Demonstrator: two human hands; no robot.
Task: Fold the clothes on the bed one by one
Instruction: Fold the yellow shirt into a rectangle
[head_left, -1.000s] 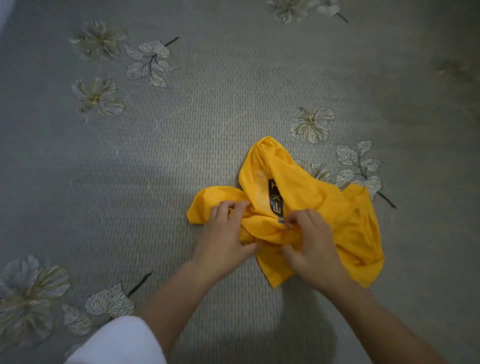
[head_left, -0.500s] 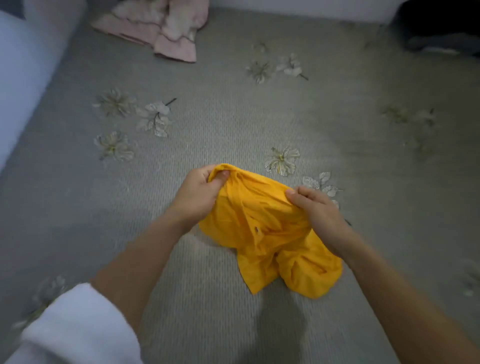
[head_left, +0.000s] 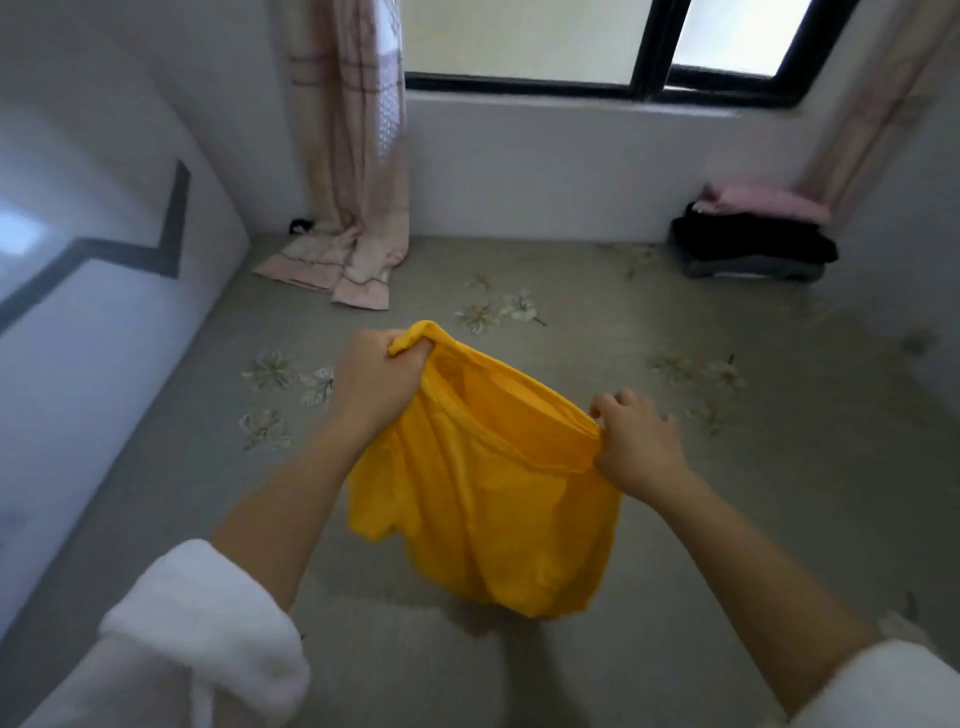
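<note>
Both hands held the yellow garment (head_left: 483, 499) above the grey bed (head_left: 753, 467): left hand (head_left: 376, 382) and right hand (head_left: 636, 441) each clenched its top hem, stretched sideways. It hung downward; its type was unclear.

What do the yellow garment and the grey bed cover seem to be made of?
Yellow garment: thin, soft matte fabric, perhaps a cotton or polyester knit; it drapes in loose folds and bunches in the left hand and right hand. Bed cover: a matte grey textile with pale flowers; whether these are printed or stitched is unclear.
</note>
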